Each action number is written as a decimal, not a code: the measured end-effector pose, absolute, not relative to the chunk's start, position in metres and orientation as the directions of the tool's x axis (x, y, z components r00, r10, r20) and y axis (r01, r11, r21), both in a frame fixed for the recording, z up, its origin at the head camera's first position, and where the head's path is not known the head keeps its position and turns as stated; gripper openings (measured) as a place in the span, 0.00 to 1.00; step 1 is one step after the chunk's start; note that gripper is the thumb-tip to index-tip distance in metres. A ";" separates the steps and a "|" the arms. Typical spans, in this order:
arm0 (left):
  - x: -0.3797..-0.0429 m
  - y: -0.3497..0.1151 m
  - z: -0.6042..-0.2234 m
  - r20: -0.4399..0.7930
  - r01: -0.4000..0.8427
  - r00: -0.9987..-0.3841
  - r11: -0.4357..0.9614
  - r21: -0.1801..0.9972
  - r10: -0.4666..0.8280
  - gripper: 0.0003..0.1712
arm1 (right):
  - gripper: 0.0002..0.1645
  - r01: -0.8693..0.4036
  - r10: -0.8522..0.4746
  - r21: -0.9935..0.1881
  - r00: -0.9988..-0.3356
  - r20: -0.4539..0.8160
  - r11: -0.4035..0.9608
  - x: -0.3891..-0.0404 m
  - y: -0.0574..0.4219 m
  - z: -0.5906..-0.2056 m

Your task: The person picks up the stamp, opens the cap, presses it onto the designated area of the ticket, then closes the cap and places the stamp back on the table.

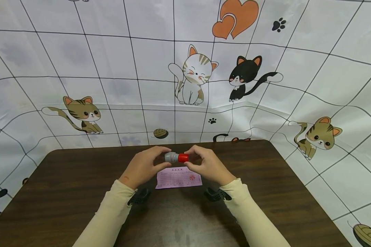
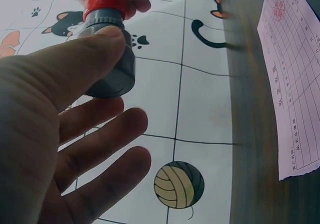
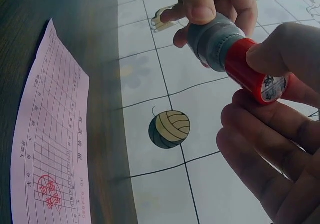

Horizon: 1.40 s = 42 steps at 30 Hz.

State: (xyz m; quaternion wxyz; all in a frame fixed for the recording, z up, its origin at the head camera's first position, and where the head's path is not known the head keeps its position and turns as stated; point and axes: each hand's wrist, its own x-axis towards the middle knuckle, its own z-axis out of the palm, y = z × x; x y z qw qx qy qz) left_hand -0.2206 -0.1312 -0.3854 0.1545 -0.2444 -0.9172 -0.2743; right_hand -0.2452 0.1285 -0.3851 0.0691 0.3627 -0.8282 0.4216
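A small round stamp [image 1: 183,157] with a red body and a grey cap [image 1: 171,157] is held level above the table, between both hands. My left hand [image 1: 146,165] pinches the grey cap between thumb and fingers; its other fingers spread loosely in the left wrist view. From the other side, my right hand [image 1: 208,165] grips the red body [image 3: 243,67], whose end bears dark characters. Cap and body sit joined, with no gap visible. Just below the hands, a pink printed receipt [image 1: 177,178] lies on the table, marked with a round red stamp print [image 3: 48,191].
The dark wooden table [image 1: 80,192] spreads around the receipt, its far edge just beyond the hands. Behind it hangs a white sheet [image 1: 111,61] with black grid lines and cartoon cats. Dark straps with camera mounts [image 1: 139,196] sit at both wrists.
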 end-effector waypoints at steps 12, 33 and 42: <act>-0.220 -0.130 -0.383 0.411 0.578 -0.810 0.684 0.445 0.418 0.27 | 0.18 -0.675 -0.598 -0.626 -0.703 0.384 0.391 -0.248 0.126 -0.388; -0.219 -0.127 -0.384 0.482 0.624 -0.762 0.690 0.367 0.432 0.27 | 0.19 -0.781 -0.615 -0.326 -0.622 0.485 0.532 -0.242 0.120 -0.387; -0.218 -0.126 -0.385 0.514 0.631 -0.752 0.678 0.378 0.413 0.28 | 0.18 -0.754 -0.569 -0.367 -0.654 0.499 0.545 -0.238 0.117 -0.386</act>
